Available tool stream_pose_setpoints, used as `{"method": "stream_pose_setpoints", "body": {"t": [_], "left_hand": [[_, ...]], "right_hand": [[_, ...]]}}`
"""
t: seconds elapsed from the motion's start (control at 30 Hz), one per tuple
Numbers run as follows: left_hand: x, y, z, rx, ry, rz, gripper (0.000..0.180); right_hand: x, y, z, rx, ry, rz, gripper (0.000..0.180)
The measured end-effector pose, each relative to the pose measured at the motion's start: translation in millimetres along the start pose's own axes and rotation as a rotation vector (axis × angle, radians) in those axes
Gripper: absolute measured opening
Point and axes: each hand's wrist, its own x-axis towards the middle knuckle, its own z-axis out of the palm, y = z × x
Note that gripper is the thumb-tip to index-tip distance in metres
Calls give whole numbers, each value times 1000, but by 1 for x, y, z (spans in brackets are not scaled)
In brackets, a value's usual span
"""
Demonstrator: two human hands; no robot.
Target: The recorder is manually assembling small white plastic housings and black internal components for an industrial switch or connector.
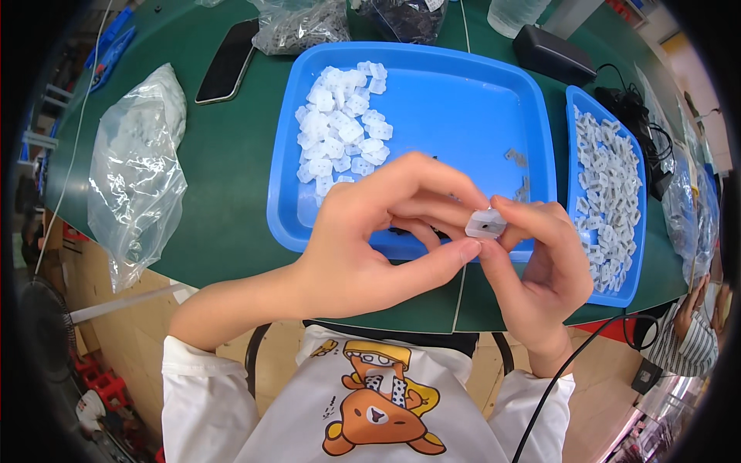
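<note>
A small white plastic piece (485,224) with a dark spot on its face is pinched between the fingertips of both hands. My left hand (378,231) closes thumb and fingers on its left side. From the right, my right hand (544,255) grips it with thumb and forefinger. Both hands are over the front edge of a blue tray (463,73). Inside the tray, a heap of similar white plastic pieces (340,127) lies at the left. A few small grey parts (519,158) lie at its right, and dark bits behind my left hand are mostly hidden.
A second blue tray (573,100) on the right holds many small grey clips (610,193). On the green table (208,208) are a clear bag (139,170) of white pieces, a phone (228,62), a black case (552,54) and bagged parts (301,27). A black cable (567,363) crosses beside my right arm.
</note>
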Motion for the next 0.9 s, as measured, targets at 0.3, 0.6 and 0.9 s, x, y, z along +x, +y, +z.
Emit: {"method": "stream_pose_setpoints", "body": {"t": [0.3,0.6,0.9], "left_hand": [[-1,-4,1,-25,-2,31,29],[-1,-1,-1,-77,-58,-6,24],[-2,-2,0,-125,-50,-38,23]], "right_hand": [[-3,-1,-4,-41,-12,-25,40],[-3,-1,-5,-54,-27,-71,42],[-3,-3,-7,-41,-45,15,40]]}}
